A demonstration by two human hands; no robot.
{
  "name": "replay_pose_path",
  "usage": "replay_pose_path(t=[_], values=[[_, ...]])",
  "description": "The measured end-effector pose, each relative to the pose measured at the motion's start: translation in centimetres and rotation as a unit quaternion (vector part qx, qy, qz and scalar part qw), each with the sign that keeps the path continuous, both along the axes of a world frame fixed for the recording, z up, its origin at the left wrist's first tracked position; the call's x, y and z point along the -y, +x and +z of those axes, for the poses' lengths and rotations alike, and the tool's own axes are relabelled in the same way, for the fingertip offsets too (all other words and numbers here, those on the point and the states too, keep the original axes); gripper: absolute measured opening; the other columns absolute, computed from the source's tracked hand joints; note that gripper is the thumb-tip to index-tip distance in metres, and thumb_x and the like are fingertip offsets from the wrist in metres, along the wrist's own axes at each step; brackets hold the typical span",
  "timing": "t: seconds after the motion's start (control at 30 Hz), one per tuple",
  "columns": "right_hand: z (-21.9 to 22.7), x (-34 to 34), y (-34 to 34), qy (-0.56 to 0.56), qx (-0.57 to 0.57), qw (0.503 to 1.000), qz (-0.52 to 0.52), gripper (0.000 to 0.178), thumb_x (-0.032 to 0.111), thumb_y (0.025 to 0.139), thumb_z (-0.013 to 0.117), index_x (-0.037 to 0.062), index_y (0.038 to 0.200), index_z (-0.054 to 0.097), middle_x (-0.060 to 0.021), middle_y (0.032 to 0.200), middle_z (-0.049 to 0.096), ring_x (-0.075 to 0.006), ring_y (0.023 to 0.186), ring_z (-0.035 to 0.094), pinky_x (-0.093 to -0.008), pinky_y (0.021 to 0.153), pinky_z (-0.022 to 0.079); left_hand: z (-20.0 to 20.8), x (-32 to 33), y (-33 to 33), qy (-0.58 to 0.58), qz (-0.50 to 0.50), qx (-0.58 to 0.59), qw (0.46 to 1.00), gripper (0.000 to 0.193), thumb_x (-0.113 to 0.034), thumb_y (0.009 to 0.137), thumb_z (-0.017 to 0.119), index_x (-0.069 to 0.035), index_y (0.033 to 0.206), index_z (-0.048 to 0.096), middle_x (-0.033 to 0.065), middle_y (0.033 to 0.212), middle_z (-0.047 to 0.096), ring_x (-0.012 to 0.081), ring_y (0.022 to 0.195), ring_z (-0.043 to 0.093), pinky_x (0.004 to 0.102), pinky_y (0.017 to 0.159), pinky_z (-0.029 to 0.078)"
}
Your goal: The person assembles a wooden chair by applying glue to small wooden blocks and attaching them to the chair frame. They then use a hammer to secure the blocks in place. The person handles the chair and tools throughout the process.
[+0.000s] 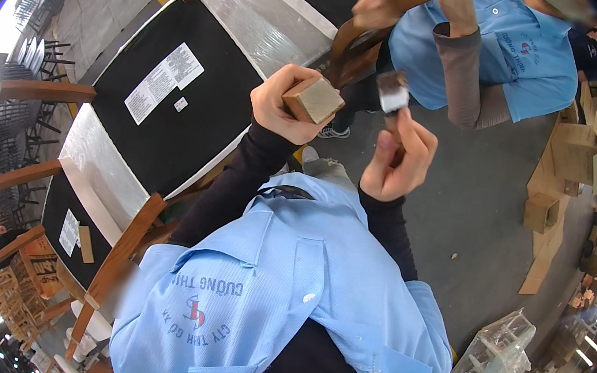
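My left hand [278,103] is closed round a pale wooden block [320,103]. One squarish end of the block faces up, and the rest is hidden behind my fingers. A short way to its right, my right hand [403,160] pinches the handle of a flat paintbrush [393,94]. The brush points upward, with a shiny metal band and dark bristles at its tip. Block and brush are apart. Left of my left hand lies the black underside of an upturned chair [198,98], with white printed labels on it.
Brown wooden legs [48,90] jut out from the upturned chairs on my left. Clear plastic film [107,157] covers parts of them. Across from me a person in a blue shirt [486,57] handles a curved brown wooden part [355,42]. Cardboard boxes [576,153] stand at the far right.
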State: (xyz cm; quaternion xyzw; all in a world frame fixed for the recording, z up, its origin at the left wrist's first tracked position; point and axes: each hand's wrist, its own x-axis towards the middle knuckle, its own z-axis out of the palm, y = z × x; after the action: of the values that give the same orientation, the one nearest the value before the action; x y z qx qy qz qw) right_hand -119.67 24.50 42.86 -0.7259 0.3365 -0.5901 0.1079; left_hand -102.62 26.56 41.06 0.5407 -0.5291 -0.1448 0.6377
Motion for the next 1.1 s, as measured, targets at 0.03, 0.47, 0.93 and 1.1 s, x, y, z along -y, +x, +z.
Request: replay_pose_path(t=[0.03, 0.47, 0.93, 1.1], values=[[0.0, -0.1, 0.1, -0.041, -0.004, 0.999, 0.031, 0.032, 0.006, 0.083, 0.071, 0.0026, 0.114, 0.066, -0.0111, 0.089, 0.059, -0.0185, 0.067, 0.057, -0.0268, 0.053, 0.048, -0.1, 0.0, 0.1, -0.006, 0.004, 0.007, 1.0, 0.018, -0.002, 0.076, 0.078, -0.004, 0.089, 0.064, 0.0019, 0.077, 0.067, 0.0053, 0.071, 0.062, 0.0209, 0.066, 0.049], [6.0, 1.2, -2.2, 0.153, -0.039, 0.971, 0.18, 0.032, 0.019, 0.096, 0.058, -0.0073, 0.113, 0.065, -0.0126, 0.089, 0.063, -0.0121, 0.072, 0.055, -0.0231, 0.065, 0.043, -0.7, 0.5, 0.7, -0.019, -0.009, 0.048, 0.999, 0.021, -0.001, 0.072, 0.074, -0.003, 0.089, 0.063, 0.0021, 0.072, 0.064, 0.0054, 0.064, 0.059, 0.02, 0.062, 0.047], [10.7, 1.6, -6.3, 0.228, -0.132, 0.924, 0.278, 0.024, 0.008, 0.09, 0.061, -0.0047, 0.109, 0.07, -0.0117, 0.084, 0.065, -0.0141, 0.067, 0.058, -0.0244, 0.057, 0.043, -0.5, 0.5, 0.7, -0.023, 0.017, 0.073, 0.997, 0.017, -0.002, 0.072, 0.074, -0.005, 0.085, 0.063, 0.0009, 0.068, 0.061, 0.0062, 0.062, 0.059, 0.0202, 0.061, 0.047], [10.0, 2.0, -3.7, 0.246, -0.081, 0.925, 0.279, 0.025, 0.011, 0.092, 0.06, -0.0043, 0.11, 0.069, -0.0106, 0.084, 0.064, -0.0117, 0.065, 0.055, -0.0237, 0.057, 0.04, -1.0, 0.9, 0.7, -0.059, -0.002, 0.065, 0.996, 0.02, -0.002, 0.071, 0.076, -0.005, 0.085, 0.063, 0.0011, 0.069, 0.061, 0.0054, 0.061, 0.058, 0.0196, 0.06, 0.047]])
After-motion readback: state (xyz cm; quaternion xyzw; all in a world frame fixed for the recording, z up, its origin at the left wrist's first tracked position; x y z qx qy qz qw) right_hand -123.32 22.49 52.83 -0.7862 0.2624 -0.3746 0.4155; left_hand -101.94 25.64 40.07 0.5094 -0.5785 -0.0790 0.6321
